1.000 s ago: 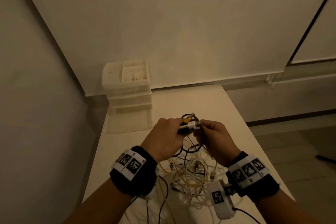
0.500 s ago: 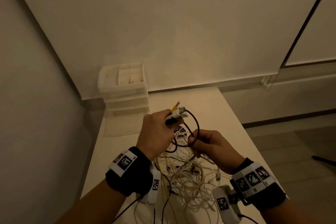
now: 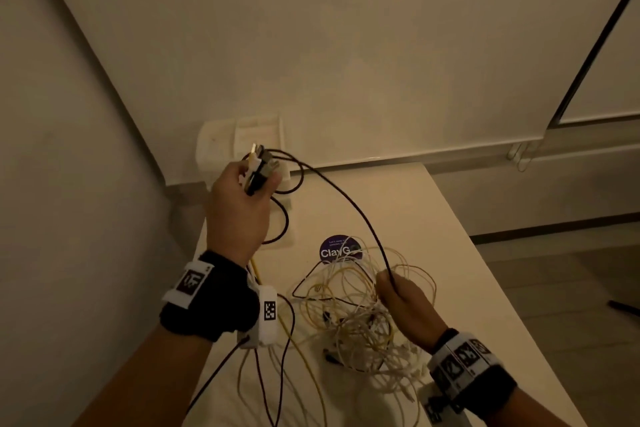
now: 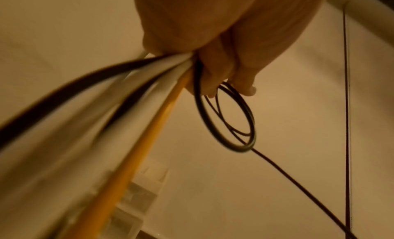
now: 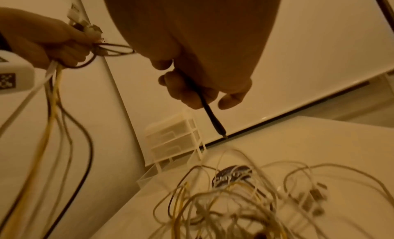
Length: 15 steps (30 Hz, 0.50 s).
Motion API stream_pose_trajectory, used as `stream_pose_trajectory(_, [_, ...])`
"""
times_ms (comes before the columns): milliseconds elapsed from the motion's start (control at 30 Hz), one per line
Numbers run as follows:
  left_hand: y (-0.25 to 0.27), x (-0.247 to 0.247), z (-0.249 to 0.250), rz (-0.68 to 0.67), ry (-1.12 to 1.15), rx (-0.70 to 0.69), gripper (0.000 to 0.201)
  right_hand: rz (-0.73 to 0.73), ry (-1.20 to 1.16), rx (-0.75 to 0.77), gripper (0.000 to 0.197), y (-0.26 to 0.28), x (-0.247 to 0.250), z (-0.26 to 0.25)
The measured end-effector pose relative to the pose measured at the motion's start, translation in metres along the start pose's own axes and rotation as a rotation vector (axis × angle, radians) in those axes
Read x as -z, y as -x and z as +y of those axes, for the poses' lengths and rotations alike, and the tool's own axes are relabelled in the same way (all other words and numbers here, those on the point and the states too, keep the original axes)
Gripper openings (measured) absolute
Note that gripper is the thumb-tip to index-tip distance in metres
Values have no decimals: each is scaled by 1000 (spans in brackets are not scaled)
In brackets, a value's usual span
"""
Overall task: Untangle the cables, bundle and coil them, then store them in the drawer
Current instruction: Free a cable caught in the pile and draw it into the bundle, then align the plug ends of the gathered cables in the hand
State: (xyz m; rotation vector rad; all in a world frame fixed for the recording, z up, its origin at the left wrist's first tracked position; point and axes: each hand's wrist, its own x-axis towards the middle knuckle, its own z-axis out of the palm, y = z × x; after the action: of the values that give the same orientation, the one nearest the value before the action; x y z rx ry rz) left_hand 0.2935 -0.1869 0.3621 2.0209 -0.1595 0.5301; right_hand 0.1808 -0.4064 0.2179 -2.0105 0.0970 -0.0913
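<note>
A: Where are the cables?
B: A big messy pile of white and yellow cables (image 3: 360,315) lies on the surface (image 3: 415,218), near the front. One black cable (image 3: 349,204) goes up from the pile through the air.

A: Is there room around the pile?
B: Yes. The surface is bare behind the pile, up to the drawer box (image 3: 239,142) in the far left corner by the wall. A round sticker (image 3: 337,250) sits just behind the pile.

A: What are the fingers doing?
B: The left hand (image 3: 239,208) is curled tight around a bunch of plug ends (image 3: 259,166) and a black loop. The right hand (image 3: 405,298) pinches the black cable, fingers (image 5: 187,91) bent around it.

A: How are the hands held?
B: The left hand is up high near the drawer box. The right hand is low, right over the pile.
</note>
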Motion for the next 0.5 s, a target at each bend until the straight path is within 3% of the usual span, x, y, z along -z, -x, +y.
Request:
stream_pose_trajectory(167, [7, 7, -1, 3, -50, 105, 42, 208, -282, -2, 48, -17, 32, -30])
stream_pose_trajectory(300, [7, 16, 3, -41, -154, 87, 42, 328, -495, 33, 38, -34, 61, -51])
stream_pose_trajectory(400, [9, 24, 1, -24, -137, 61, 48, 294, -345, 114, 34, -21, 80, -62])
stream_pose_trajectory(500, [4, 39, -6, -3, 4, 49, 51, 164, -97, 113, 54, 24, 95, -58])
